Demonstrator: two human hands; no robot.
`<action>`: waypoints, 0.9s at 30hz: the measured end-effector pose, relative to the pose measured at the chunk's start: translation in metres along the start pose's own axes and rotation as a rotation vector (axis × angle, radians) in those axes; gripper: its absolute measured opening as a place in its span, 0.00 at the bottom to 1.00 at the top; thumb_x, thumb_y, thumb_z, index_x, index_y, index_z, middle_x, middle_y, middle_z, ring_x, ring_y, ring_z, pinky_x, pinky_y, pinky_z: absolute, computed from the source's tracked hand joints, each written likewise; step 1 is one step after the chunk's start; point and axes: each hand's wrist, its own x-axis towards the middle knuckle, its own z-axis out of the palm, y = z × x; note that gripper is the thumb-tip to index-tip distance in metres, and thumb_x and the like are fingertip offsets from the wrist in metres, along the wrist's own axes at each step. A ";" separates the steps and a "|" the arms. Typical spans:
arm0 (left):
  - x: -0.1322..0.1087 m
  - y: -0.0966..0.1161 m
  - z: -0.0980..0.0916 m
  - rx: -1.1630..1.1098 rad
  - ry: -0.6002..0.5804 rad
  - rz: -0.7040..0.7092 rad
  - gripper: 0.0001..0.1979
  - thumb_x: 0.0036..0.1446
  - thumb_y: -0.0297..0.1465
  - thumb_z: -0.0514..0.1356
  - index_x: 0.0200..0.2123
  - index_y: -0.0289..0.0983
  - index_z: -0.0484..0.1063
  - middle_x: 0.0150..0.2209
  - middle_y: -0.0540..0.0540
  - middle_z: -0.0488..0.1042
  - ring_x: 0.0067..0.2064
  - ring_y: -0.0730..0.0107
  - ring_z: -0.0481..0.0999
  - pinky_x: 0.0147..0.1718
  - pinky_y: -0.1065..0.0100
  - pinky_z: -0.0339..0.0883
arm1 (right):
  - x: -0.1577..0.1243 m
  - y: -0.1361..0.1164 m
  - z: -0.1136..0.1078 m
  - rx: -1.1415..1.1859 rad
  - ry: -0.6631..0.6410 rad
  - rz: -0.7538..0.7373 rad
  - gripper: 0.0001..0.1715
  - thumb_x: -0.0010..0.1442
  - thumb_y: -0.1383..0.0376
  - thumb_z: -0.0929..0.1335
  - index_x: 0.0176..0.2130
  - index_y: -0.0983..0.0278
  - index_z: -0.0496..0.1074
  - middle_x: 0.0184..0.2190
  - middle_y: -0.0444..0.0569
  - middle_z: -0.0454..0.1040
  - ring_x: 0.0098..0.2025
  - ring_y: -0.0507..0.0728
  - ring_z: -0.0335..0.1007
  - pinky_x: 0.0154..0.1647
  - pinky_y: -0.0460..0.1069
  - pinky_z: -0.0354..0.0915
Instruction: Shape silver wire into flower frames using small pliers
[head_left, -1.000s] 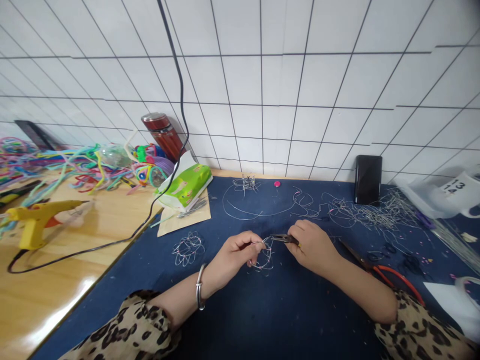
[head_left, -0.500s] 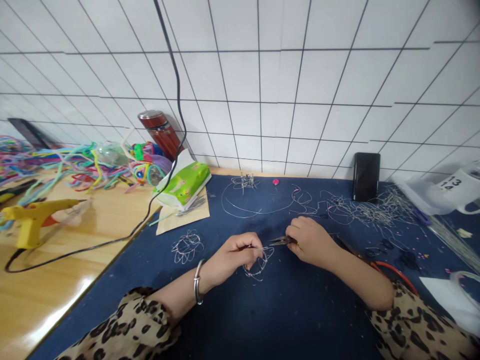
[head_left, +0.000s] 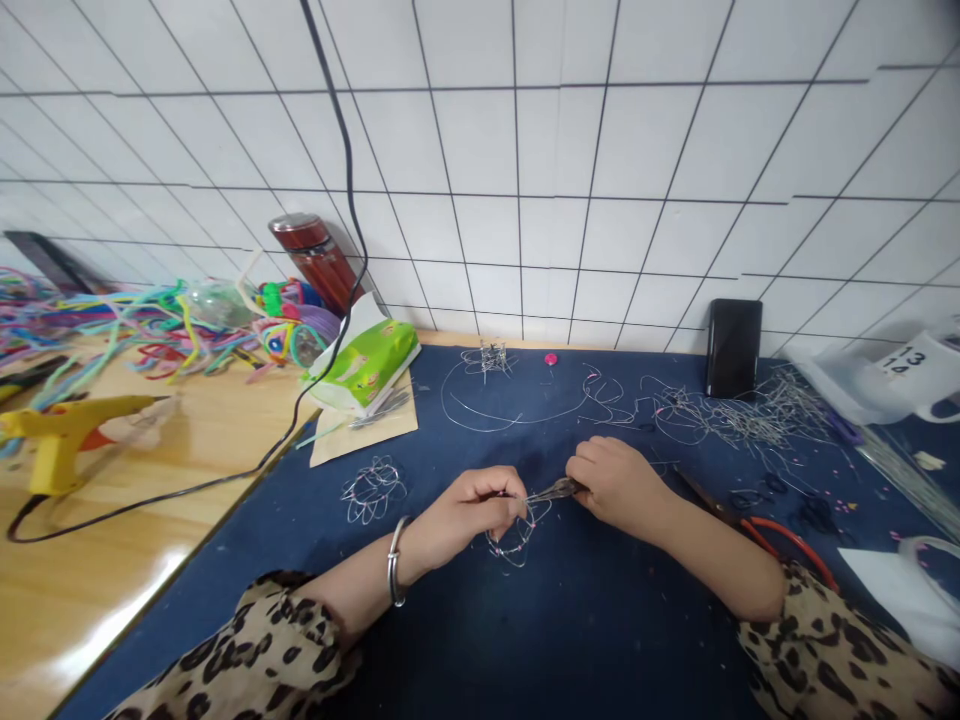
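Observation:
My left hand (head_left: pixel 480 508) pinches a looped wire piece with small pink beads (head_left: pixel 517 550), which hangs below the fingers. My right hand (head_left: pixel 611 477) is closed around a pair of needle-nose pliers (head_left: pixel 561 489). The plier tips point left and meet the wire close to my left fingertips. Whether the jaws grip the wire I cannot tell. Left of my left hand, a similar looped wire piece (head_left: pixel 373 490) lies on the dark blue mat (head_left: pixel 585 620).
Loose wire (head_left: pixel 757 415) is heaped by a black phone (head_left: pixel 733 348). Red-handled scissors (head_left: pixel 787 540) lie beside my right forearm. A green tissue pack (head_left: pixel 375 365), a yellow glue gun (head_left: pixel 67 435) with its cord, and a red flask (head_left: pixel 315 262) are on the left. A mug (head_left: pixel 919 375) stands right.
My right hand has moved slightly left, bringing the plier tips from just short of the wire to the wire beside my left fingers. My left hand keeps its pinch.

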 end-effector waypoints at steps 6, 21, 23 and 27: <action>0.001 0.003 0.001 0.067 -0.011 -0.019 0.05 0.54 0.25 0.54 0.28 0.32 0.68 0.21 0.52 0.62 0.22 0.79 0.60 0.22 0.73 0.54 | 0.000 0.005 -0.001 -0.023 0.027 -0.018 0.07 0.57 0.65 0.63 0.27 0.63 0.65 0.26 0.45 0.66 0.31 0.52 0.55 0.33 0.48 0.48; 0.003 0.012 0.006 0.403 0.079 0.007 0.06 0.52 0.25 0.54 0.25 0.34 0.68 0.24 0.51 0.63 0.25 0.77 0.61 0.25 0.74 0.55 | 0.001 -0.001 -0.014 -0.083 0.053 -0.034 0.13 0.61 0.64 0.60 0.26 0.63 0.65 0.24 0.46 0.65 0.29 0.53 0.54 0.31 0.50 0.45; 0.002 0.010 0.006 0.311 0.093 -0.055 0.06 0.53 0.26 0.53 0.26 0.34 0.67 0.22 0.53 0.61 0.23 0.78 0.59 0.23 0.74 0.54 | 0.000 -0.002 -0.012 -0.068 0.029 -0.010 0.11 0.59 0.64 0.61 0.26 0.63 0.65 0.25 0.45 0.66 0.29 0.53 0.55 0.32 0.50 0.46; 0.002 0.004 0.005 0.129 0.091 -0.100 0.05 0.54 0.27 0.53 0.28 0.34 0.66 0.18 0.55 0.60 0.20 0.79 0.57 0.22 0.74 0.53 | 0.000 -0.002 -0.009 -0.048 0.033 0.024 0.09 0.58 0.65 0.62 0.26 0.64 0.66 0.25 0.46 0.66 0.30 0.52 0.56 0.32 0.49 0.46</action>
